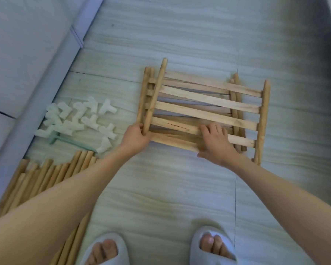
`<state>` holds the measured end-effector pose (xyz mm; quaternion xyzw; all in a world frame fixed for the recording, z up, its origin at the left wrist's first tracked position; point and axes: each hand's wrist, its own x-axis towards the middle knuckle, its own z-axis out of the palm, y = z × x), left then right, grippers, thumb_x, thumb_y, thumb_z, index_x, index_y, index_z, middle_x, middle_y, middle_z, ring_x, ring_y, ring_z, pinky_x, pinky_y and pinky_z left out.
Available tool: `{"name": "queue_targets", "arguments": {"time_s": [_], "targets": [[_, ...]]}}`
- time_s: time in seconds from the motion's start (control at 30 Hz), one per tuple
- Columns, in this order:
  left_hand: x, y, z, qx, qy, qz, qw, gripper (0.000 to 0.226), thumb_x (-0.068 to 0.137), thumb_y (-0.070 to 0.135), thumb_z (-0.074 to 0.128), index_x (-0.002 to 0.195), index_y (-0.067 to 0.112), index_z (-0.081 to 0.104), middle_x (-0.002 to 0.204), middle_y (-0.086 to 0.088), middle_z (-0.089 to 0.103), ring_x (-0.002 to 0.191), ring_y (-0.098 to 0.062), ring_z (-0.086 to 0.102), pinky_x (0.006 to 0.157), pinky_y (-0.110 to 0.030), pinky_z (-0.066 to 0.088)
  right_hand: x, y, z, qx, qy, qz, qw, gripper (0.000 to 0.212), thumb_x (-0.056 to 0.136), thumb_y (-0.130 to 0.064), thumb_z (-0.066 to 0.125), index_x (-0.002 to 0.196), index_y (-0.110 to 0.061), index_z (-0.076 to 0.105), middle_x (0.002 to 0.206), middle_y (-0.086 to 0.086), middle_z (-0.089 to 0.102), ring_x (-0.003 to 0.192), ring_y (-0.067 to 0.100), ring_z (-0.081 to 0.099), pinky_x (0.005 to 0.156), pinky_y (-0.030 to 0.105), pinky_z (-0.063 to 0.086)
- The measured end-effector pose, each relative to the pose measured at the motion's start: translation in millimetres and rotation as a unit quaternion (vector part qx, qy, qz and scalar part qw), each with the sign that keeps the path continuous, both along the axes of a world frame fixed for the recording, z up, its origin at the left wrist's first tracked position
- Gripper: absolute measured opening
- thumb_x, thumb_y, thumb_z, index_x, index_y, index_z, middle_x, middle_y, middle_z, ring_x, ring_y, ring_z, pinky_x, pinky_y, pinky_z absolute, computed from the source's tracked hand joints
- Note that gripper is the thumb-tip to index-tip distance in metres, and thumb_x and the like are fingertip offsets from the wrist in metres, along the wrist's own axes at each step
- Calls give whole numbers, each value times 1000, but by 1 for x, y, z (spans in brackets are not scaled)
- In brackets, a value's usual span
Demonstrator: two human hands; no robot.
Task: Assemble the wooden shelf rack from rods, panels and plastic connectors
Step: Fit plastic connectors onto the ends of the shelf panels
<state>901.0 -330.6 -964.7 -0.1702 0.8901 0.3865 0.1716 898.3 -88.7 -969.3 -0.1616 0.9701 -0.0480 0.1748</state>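
Both hands on stacked slatted panels point(204, 108) (connectors point(80, 119) nearby)

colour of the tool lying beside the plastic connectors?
Pale mint green tool, seen in the head view.

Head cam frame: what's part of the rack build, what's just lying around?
Job:
- stacked slatted panels, left hand gripping the near left corner, right hand resting on the near slats
- white plastic connectors
- loose wooden rods
- green mallet, probably

Not the job:
- grey slippers
- tiled floor
- pale cushioned furniture
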Motion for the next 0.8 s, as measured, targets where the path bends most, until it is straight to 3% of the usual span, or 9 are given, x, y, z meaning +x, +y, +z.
{"name": "queue_targets", "arguments": {"time_s": [0.07, 0.17, 0.27, 0.37, 0.53, 0.67, 0.8], "targets": [[10, 0, 7, 36, 42, 29, 998, 26, 93, 29, 54, 112, 12, 50, 97, -4, 59, 87, -21, 56, 71, -30, 43, 21, -3, 7, -29, 7, 18, 999, 80, 74, -43, 73, 135, -12, 31, 126, 8, 35, 114, 25, 32, 101, 39, 30], [38, -8, 22, 98, 78, 58, 990, 14, 96, 39, 46, 93, 25, 47, 82, 2, 60, 75, -18, 58, 63, -33, 45, 58, -11, 16, -65, -13, 48, 997, 81, 76, -46, 70, 138, -13, 29, 127, 6, 34, 115, 23, 33, 95, 34, 34], [82, -23, 27, 105, 45, 69, 991, 19, 97, 39, 42, 89, 24, 52, 78, 2, 66, 66, -17, 62, 62, -34, 49, 95, -18, 22, -73, -60, 91, 991, 76, 75, -50, 65, 135, -16, 32, 123, 3, 36, 112, 21, 36, 88, 31, 35], [126, -35, 31, 109, -12, 76, 991, 22, 97, 35, 44, 90, 18, 57, 70, 2, 68, 54, -2, 59, 53, -18, 44, 120, -15, 31, -70, -98, 134, 984, 71, 71, -49, 61, 131, -19, 35, 115, 0, 37, 105, 18, 36, 85, 28, 35], [158, -33, 59, 131, -96, 94, 982, 32, 97, 39, 45, 87, 14, 62, 62, 4, 68, 58, -7, 57, 56, -22, 41, 134, -1, 66, -75, -118, 153, 978, 73, 70, -42, 62, 134, -22, 35, 114, -2, 36, 105, 15, 34, 88, 27, 34], [163, -24, 80, 99, -133, 82, 983, 44, 96, 44, 44, 71, 14, 63, 53, 9, 62, 59, -11, 52, 54, -24, 37, 146, 6, 87, -84, -98, 133, 983, 67, 72, -40, 62, 133, -22, 40, 113, -2, 38, 107, 16, 35, 89, 25, 33], [174, -23, 86, 110, -156, 87, 978, 44, 96, 42, 44, 72, 11, 65, 66, 1, 63, 65, -14, 55, 59, -25, 40, 160, 3, 91, -84, -115, 116, 983, 64, 72, -39, 60, 130, -23, 40, 109, -6, 35, 106, 14, 35, 87, 23, 31]]}}
